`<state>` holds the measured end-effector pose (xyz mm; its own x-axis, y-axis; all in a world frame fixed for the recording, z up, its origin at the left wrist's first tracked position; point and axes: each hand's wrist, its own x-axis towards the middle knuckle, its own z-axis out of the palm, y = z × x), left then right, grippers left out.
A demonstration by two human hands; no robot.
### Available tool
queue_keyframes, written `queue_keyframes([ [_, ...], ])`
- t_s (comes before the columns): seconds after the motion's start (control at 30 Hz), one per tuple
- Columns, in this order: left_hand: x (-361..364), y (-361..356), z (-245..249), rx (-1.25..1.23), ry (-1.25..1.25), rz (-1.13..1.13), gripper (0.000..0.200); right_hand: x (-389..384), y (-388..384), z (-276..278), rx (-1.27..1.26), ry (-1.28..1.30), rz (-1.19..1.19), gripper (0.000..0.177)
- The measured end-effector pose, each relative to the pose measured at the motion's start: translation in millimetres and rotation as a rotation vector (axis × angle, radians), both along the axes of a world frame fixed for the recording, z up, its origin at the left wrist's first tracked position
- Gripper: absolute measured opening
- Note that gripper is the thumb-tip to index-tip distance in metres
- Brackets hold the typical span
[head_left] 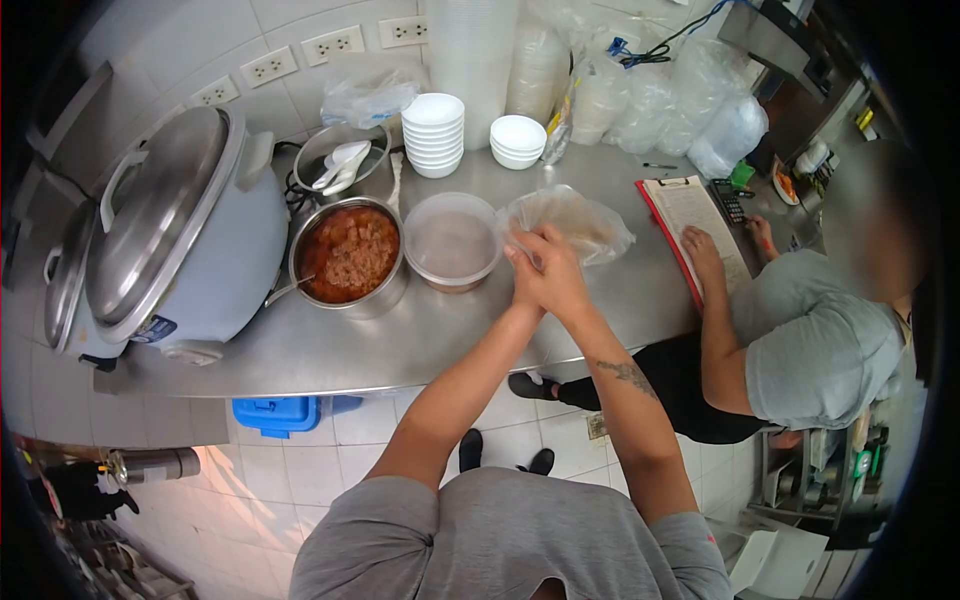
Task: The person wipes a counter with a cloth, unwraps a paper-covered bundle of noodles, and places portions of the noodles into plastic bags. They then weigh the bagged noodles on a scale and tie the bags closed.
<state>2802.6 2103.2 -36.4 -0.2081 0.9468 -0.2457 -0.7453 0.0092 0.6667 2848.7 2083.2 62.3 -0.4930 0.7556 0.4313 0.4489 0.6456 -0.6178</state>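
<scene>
Both my hands meet over the steel counter (330,345) and grip the mouth of a clear plastic bag (585,222) that holds something pale brown. My left hand (525,285) is mostly covered by my right hand (552,268), which lies over it. Just left of them stands a lidded clear plastic tub (452,242) with brownish liquid inside. Further left is a steel pot (349,255) of red-orange stew with a ladle handle sticking out.
A large rice cooker (180,235) fills the counter's left end. Stacks of white bowls (433,132) and bagged lids line the back wall. A co-worker in grey (815,345) leans on a clipboard (695,215) at the right. A blue bin (280,412) sits under the counter.
</scene>
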Motion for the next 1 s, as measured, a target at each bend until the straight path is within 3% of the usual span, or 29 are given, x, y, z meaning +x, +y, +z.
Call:
queue_keyframes([
  [0.1, -14.2, 8.2, 11.0, -0.051, 0.179, -0.071, 0.029, 12.4, -10.5, 1.0, -0.063, 0.275, -0.072, 0.034],
  [0.17, -19.0, 6.9, 10.8, -0.077, 0.335, -0.107, 0.030, 25.8, 0.9, -24.3, 0.068, 0.445, -0.315, 0.048],
  [0.27, -24.9, -22.3, 6.7, -0.096, 0.714, -0.162, 0.022, 40.2, 23.6, -56.0, -0.350, 0.475, -0.595, 0.059],
  [0.33, -34.2, -62.5, 1.3, 0.093, 1.151, -0.047, 0.019, 49.9, 52.4, -81.6, -0.782, 0.735, -0.457, 0.059],
  [0.37, -40.8, -79.5, 1.3, 0.087, 1.240, 0.040, 0.019, 49.2, 62.1, -87.2, -0.999, 0.856, -0.376, 0.059],
  [0.43, -54.9, -106.2, 6.7, 0.065, 1.415, 0.211, 0.019, 39.1, 63.2, -76.9, -1.089, 0.879, -0.224, 0.056],
  [0.53, -75.8, -108.5, 21.4, 0.043, 1.587, 0.227, 0.024, 19.8, 64.5, -75.8, -1.173, 0.905, -0.086, 0.050],
  [0.67, -86.2, -79.8, 16.2, 0.010, 1.547, 0.264, 0.030, -5.6, 67.6, -75.6, -1.175, 1.058, -0.155, 0.040],
  [0.77, -99.0, -57.3, 6.2, -0.035, 1.520, 0.306, 0.032, -20.8, 78.5, -85.1, -1.165, 1.170, -0.081, 0.028],
  [0.83, -106.9, -50.6, 4.4, -0.083, 1.469, 0.275, 0.033, -29.4, 78.4, -84.2, -1.152, 1.182, -0.075, 0.028],
  [0.93, -103.0, -56.5, 11.8, 0.097, 1.511, 0.222, 0.037, -29.4, 71.8, -89.5, -1.208, 1.113, -0.113, 0.035],
  [1.0, -87.8, -61.4, 30.3, 0.101, 1.369, 0.236, 0.039, -26.5, 59.6, -89.7, -1.257, 1.066, -0.143, 0.040],
])
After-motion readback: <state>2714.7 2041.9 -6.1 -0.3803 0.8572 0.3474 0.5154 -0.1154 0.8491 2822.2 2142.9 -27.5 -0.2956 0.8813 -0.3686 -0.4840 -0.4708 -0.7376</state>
